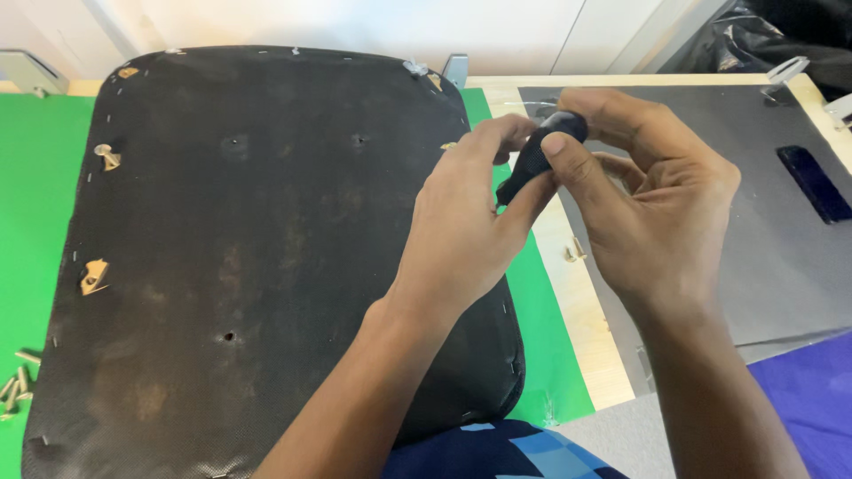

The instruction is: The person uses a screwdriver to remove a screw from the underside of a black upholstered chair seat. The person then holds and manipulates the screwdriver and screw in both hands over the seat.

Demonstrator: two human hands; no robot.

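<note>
Both my hands hold a small dark blue-black elongated object [537, 153] above the right edge of a large black fabric-covered seat panel [240, 257]. My left hand [466, 222] pinches its lower end between thumb and fingers. My right hand [639, 191] grips its upper end, thumb pressed on top. The panel lies underside up on a green surface [35, 186], showing several screw holes and staples along its rim. A loose screw [107, 157] rests near the panel's left edge.
Several screws [16, 383] lie on the green surface at lower left. A wooden board edge [577, 293] carries two small screws [574, 252]. A dark grey mat [781, 257] holds a dark blue flat bar [814, 183]. Metal brackets [785, 69] sit at the far right.
</note>
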